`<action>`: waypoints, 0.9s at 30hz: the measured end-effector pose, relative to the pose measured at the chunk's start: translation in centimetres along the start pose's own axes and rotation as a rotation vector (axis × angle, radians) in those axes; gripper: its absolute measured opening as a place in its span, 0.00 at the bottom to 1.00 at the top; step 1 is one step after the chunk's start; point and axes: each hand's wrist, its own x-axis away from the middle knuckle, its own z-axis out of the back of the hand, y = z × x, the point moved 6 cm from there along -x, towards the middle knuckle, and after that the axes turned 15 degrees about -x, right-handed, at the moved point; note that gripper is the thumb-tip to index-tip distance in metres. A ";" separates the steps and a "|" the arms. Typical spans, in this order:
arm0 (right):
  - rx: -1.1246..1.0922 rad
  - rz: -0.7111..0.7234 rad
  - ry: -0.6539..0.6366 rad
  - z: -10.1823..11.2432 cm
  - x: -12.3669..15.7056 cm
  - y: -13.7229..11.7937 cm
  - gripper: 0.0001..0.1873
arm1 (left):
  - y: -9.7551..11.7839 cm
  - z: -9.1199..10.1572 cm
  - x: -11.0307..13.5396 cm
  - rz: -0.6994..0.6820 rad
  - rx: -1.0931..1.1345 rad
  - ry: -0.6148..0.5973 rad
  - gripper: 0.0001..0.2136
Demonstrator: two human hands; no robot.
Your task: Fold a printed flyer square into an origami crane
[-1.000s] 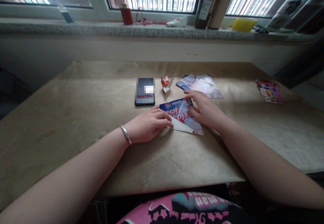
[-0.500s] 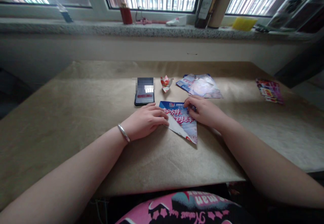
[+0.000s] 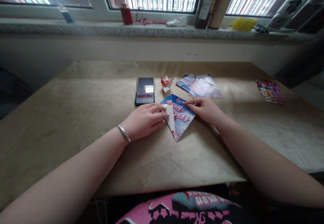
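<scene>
A printed paper flyer (image 3: pixel 183 119), blue with red and white lettering, lies on the table with one corner pointing towards me. Its left side is folded over and shows a white flap. My left hand (image 3: pixel 150 118), with a silver bangle on the wrist, has its bent fingers over the flap at the flyer's left edge; the thumb is hidden. At the upper right edge, my right hand (image 3: pixel 202 108) pinches the flyer between thumb and index finger. Just beyond the flyer stands a small folded paper figure (image 3: pixel 166 84), orange and white.
A phone (image 3: pixel 144 94) lies behind my left hand. More flyers (image 3: pixel 202 85) are stacked beyond my right hand, and colourful printed papers (image 3: pixel 269 90) lie far right. The table (image 3: pixel 88 116) meets a wall below a stone windowsill (image 3: pixel 157 30) holding bottles and small items.
The flyer has turned clockwise, so its near corner has swung left. My right thumb and index finger have closed into a pinch on its edge. My left hand has barely moved.
</scene>
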 end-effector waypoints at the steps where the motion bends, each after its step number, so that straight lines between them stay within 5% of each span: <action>1: 0.003 0.015 0.023 0.1 0.0 -0.1 0.14 | 0.1 0.1 0.0 0.000 0.007 0.003 0.13; 17: 0.366 0.062 -0.126 -0.9 0.7 -0.9 0.20 | 0.6 -0.2 -0.1 0.005 0.091 -0.084 0.13; 27: 0.418 0.096 -0.144 -1.1 1.1 -1.9 0.19 | 0.8 -0.1 -0.2 0.068 0.054 -0.142 0.23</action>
